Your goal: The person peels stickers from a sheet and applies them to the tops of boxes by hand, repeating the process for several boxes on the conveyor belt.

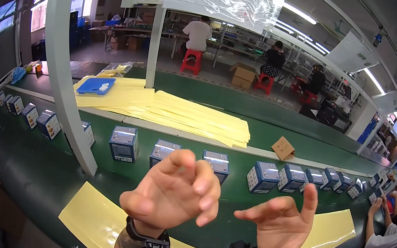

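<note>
My left hand (175, 190) is raised palm up over the near side of the green bench, its fingers loosely curled and apart, holding nothing. Beside it my right hand (283, 228) is lifted too, thumb and fingers spread, with nothing in it. Both wrists wear small black devices. Just beyond the left hand stand two blue boxes, one partly hidden by the fingers (166, 150) and another (216, 164) to its right. A blue and white box (262, 178) stands past the right hand. Yellow sheets (93, 214) lie beneath the left forearm, and another yellow sheet (329, 235) lies right of the right hand.
A row of several blue boxes runs along the green belt (189, 182). Behind it are stacked yellow sheets (194, 115), a blue tray (96, 85) and a small brown carton (283, 148). A white post (67, 51) rises at left. A co-worker (387, 242) sits at right.
</note>
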Action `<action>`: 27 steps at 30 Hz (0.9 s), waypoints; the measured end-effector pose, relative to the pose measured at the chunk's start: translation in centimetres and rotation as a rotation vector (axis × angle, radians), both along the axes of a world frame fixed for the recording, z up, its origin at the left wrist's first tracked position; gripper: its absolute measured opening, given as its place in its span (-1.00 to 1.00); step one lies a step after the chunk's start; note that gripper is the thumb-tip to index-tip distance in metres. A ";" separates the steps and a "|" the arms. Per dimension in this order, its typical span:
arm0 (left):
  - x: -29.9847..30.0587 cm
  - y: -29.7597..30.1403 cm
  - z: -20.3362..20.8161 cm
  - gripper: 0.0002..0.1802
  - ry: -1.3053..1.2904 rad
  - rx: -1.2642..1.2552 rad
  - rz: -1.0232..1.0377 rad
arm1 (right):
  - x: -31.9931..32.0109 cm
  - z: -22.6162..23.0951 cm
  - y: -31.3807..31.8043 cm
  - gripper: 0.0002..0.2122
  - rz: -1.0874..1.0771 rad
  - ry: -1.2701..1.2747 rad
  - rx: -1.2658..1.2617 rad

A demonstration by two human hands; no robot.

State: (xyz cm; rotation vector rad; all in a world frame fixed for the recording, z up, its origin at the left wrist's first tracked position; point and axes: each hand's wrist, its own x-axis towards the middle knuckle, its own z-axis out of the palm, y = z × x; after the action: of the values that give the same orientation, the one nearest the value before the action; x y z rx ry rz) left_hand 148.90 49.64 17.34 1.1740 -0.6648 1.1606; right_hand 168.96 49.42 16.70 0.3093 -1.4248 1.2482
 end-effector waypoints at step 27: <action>5.7 -1.2 -0.5 -0.70 0.079 -0.299 0.267 | 0.5 -0.5 0.0 -0.41 -0.133 -0.010 -0.098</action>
State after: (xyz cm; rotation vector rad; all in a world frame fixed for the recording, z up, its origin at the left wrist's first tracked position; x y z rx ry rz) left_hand 154.57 48.45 16.87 1.0655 -0.2656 1.3769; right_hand 169.44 49.46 16.19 0.1397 -1.3655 1.2078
